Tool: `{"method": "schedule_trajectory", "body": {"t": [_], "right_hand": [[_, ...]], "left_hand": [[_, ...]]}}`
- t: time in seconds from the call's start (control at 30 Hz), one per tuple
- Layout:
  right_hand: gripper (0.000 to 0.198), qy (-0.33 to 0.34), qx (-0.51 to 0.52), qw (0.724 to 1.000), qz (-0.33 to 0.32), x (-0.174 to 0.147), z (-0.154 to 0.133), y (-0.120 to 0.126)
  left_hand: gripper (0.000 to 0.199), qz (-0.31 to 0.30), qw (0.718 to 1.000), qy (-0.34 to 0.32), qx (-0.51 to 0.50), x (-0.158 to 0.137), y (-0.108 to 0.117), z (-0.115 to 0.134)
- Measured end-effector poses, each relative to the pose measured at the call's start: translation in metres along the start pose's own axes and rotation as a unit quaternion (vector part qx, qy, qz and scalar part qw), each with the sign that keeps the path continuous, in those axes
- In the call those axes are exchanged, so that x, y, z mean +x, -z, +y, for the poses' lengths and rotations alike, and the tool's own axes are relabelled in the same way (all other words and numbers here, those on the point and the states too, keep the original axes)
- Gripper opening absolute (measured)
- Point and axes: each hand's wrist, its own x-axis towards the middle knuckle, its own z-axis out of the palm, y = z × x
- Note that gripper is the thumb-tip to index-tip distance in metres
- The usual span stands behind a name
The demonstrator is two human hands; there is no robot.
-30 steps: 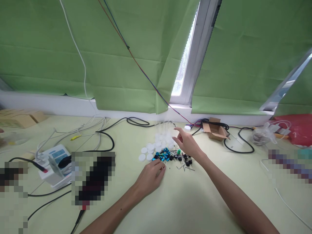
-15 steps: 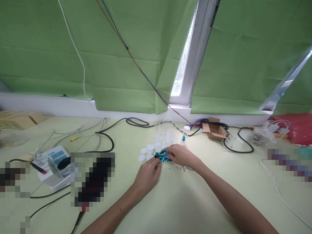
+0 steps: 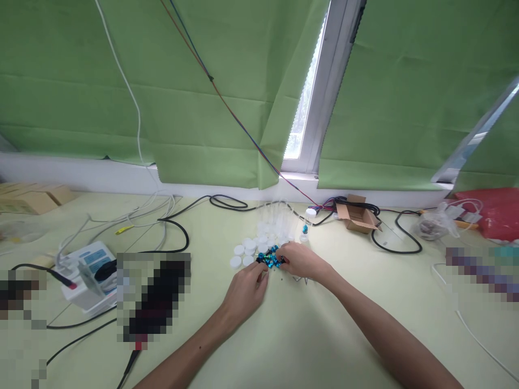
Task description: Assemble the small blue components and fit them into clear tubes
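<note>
Small shiny blue metal parts [image 3: 274,261], with some black and green bits, lie in a cluster on the table between my two hands. At the cluster's near left, my left hand [image 3: 244,286] has thumb and fingers drawn together; what they pinch is too small to tell. From the right, my right hand [image 3: 299,259] reaches into the cluster with its fingers closed, their tips partly hidden among the parts. White round caps [image 3: 238,250] lie beside and behind the parts. Bent metal rods [image 3: 300,279] show partly under my right hand.
Clear tubes [image 3: 276,216] lie behind the caps. A white-capped clear container [image 3: 310,214] with a blue piece inside stands at their right. Farther back are an open cardboard box [image 3: 359,216] and black cables [image 3: 229,202]. A white device [image 3: 91,270] with leads sits at left.
My right hand has shifted slightly among the blue parts and covers more of the metal rods. My left hand stays nearly in place.
</note>
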Motion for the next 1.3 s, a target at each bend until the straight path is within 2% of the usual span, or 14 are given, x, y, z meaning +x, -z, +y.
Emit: {"method": "schedule_trajectory", "body": {"t": [0.37,0.67,0.87,0.97,1.1,1.2,1.3], "right_hand": [[0.020,0.012,-0.026,0.999,-0.018,0.002,0.003,-0.011],[0.019,0.026,-0.039,0.999,-0.008,0.005,0.002,-0.014],[0.017,0.024,-0.019,1.000,0.006,0.003,-0.002,-0.005],[0.018,0.027,0.003,0.999,0.028,-0.002,-0.004,0.002],[0.015,0.049,0.056,0.993,0.087,-0.011,-0.009,0.002],[0.013,0.074,0.110,0.982,0.137,-0.018,-0.015,-0.007],[0.012,0.096,0.146,0.967,0.184,-0.026,-0.017,-0.021]], "left_hand": [[0.017,-0.011,1.000,-0.003,-0.001,-0.001,-0.001,0.000],[0.017,-0.007,1.000,-0.008,-0.011,0.000,0.000,0.001],[0.018,0.003,0.999,0.000,-0.043,0.001,0.001,0.003],[0.024,0.011,0.995,0.026,-0.099,0.001,0.001,0.006],[0.039,0.024,0.966,0.094,-0.241,0.005,-0.001,0.008],[0.041,0.007,0.916,0.148,-0.373,0.008,-0.003,0.006],[0.043,-0.042,0.860,0.173,-0.478,0.009,-0.003,0.005]]}}
